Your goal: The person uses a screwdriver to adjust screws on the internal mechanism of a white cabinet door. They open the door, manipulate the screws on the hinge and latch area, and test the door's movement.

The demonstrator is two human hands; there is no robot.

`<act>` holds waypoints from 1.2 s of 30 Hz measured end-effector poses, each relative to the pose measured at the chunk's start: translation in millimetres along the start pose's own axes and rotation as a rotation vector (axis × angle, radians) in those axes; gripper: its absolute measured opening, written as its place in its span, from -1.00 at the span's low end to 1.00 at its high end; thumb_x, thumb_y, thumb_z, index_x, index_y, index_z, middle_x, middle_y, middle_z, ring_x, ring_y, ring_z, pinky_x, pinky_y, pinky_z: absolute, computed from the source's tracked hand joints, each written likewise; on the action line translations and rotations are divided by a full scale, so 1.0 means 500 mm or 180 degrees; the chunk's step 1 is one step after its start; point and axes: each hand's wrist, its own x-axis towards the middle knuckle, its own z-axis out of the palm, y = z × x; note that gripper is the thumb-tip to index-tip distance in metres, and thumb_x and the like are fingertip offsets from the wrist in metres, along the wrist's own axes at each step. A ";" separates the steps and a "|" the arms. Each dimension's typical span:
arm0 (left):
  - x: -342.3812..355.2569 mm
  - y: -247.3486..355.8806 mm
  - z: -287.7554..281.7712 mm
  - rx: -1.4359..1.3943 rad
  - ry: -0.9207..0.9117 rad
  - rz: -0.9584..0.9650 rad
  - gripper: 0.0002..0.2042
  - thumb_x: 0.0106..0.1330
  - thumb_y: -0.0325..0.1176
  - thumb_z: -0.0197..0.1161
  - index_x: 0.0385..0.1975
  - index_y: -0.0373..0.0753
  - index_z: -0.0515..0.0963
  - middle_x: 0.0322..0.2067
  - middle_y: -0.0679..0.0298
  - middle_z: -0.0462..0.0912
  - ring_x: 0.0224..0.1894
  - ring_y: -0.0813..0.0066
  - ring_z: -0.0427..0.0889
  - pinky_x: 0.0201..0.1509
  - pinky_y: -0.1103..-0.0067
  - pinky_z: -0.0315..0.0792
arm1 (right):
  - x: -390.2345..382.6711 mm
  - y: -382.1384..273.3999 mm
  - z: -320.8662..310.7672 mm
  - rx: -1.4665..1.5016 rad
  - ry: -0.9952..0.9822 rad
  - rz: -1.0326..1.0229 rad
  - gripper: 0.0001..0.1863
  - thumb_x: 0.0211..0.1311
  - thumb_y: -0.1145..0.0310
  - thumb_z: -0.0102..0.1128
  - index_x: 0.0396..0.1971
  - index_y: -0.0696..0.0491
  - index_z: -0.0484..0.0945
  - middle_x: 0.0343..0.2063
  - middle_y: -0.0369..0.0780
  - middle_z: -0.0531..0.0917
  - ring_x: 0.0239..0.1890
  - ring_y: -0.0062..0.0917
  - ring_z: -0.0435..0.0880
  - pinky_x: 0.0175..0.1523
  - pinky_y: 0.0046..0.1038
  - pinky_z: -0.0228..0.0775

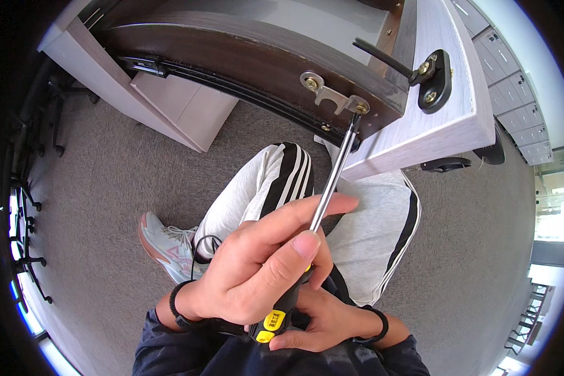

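My left hand (pixel 257 269) is closed round the front of a screwdriver with a black and yellow handle (pixel 281 316), its thumb and fingers along the lower part of the steel shaft (pixel 334 178). Closed at the handle's butt end is my right hand (pixel 335 323), partly hidden behind the handle. The shaft points up and away, its tip at the screw (pixel 361 109) on the near end of a notched metal bracket (pixel 333 99). A second screw (pixel 311 82) sits at the bracket's other end. The bracket lies against a dark brown drawer side (pixel 244 59).
A whitish wood-grain drawer front (pixel 445 128) carries a black lock plate (pixel 433 91) with a dark rod (pixel 382 55). Below the drawer side runs a black slide rail (pixel 244 97). My bent legs (pixel 376 232) are underneath. Chairs (pixel 28 232) stand left, cabinets (pixel 507 81) right.
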 end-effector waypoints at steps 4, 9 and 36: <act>0.002 0.013 0.002 -0.0298 -0.0029 -0.0072 -0.50 0.39 -0.18 -0.11 0.10 -0.55 0.29 -0.66 0.24 0.52 -0.67 0.62 0.41 -0.52 0.71 0.30 | 0.003 -0.002 0.001 0.0780 -0.0605 0.0390 -0.59 0.21 0.11 0.20 -0.16 0.14 0.42 -0.35 -0.23 0.56 -0.30 -0.48 0.54 -0.18 -0.48 0.32; 0.004 0.023 0.001 -0.0409 0.0035 -0.0116 -0.49 0.36 -0.19 -0.05 0.07 -0.59 0.29 -0.66 0.22 0.53 -0.68 0.63 0.41 -0.52 0.71 0.29 | 0.029 -0.026 0.006 0.1353 -0.0981 -0.0002 -0.58 0.28 0.25 0.13 0.02 0.15 0.32 -0.08 -0.19 0.51 -0.11 -0.58 0.52 -0.11 -0.58 0.42; 0.068 0.057 -0.131 0.4043 0.1094 0.2659 -0.75 0.28 -0.30 0.14 -0.13 -0.30 0.50 -0.23 0.11 0.54 -0.21 0.41 0.54 -0.18 0.55 0.42 | 0.086 -0.049 0.044 0.3805 -0.1420 0.0274 -0.49 0.27 0.45 0.08 0.16 0.09 0.11 -0.02 -0.17 0.39 -0.30 -0.65 0.47 -0.14 -0.63 0.43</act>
